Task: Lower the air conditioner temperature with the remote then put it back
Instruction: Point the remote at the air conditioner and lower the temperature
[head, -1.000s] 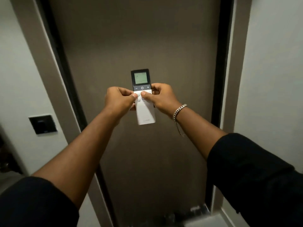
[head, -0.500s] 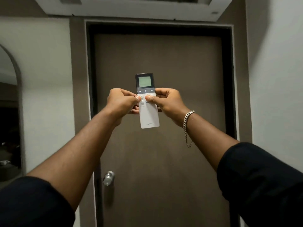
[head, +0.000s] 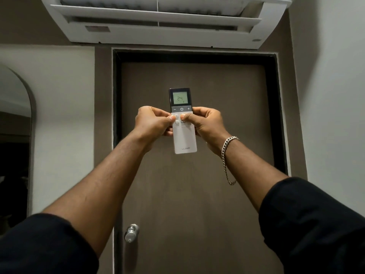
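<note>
I hold a slim white remote (head: 184,140) upright at arm's length in both hands. Its dark top carries a lit green screen that reads 24, with minus, power and plus keys under it. My left hand (head: 152,123) grips its left edge, thumb on the upper white buttons. My right hand (head: 205,123) grips the right edge, thumb lying across the buttons beside the left thumb. A silver chain bracelet hangs from my right wrist. The white air conditioner (head: 158,22) is mounted above the door, its flap open.
A brown door (head: 197,194) in a dark frame stands straight ahead, with a metal knob (head: 131,232) at its lower left. White walls flank it. An arched dark opening (head: 14,145) is at the left.
The view has tilted upward: first the wall switch and floor, then the door top, now the air conditioner. Both hands stay on the remote, and the screen now reads clearly.
</note>
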`<state>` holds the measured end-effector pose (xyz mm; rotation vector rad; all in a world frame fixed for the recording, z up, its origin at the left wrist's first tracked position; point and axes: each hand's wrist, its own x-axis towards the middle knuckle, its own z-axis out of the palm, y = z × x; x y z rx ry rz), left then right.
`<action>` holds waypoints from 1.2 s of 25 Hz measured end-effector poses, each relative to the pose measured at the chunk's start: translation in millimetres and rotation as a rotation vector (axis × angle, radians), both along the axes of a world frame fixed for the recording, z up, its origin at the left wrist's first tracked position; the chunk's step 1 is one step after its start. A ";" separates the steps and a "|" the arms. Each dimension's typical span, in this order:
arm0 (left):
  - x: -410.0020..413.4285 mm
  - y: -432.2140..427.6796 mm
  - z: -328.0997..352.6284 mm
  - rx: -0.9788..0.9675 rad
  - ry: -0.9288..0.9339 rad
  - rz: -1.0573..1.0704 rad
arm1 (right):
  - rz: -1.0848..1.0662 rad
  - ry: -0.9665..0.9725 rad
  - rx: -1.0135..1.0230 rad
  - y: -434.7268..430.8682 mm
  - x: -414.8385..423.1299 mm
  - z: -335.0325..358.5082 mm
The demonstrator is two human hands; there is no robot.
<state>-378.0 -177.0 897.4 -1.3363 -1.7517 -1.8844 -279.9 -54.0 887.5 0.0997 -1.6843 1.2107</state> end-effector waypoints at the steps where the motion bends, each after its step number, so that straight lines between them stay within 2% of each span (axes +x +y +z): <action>1: 0.3 -0.8 1.8 -0.003 0.014 0.005 | 0.013 0.001 -0.004 -0.3 0.2 1.3; 18: 9.7 -6.4 7.3 -0.027 0.076 -0.025 | 0.005 0.035 0.030 -1.7 9.3 3.8; 30: 26.8 -9.4 7.4 0.019 0.153 0.020 | 0.065 0.052 -0.062 -10.2 25.3 7.6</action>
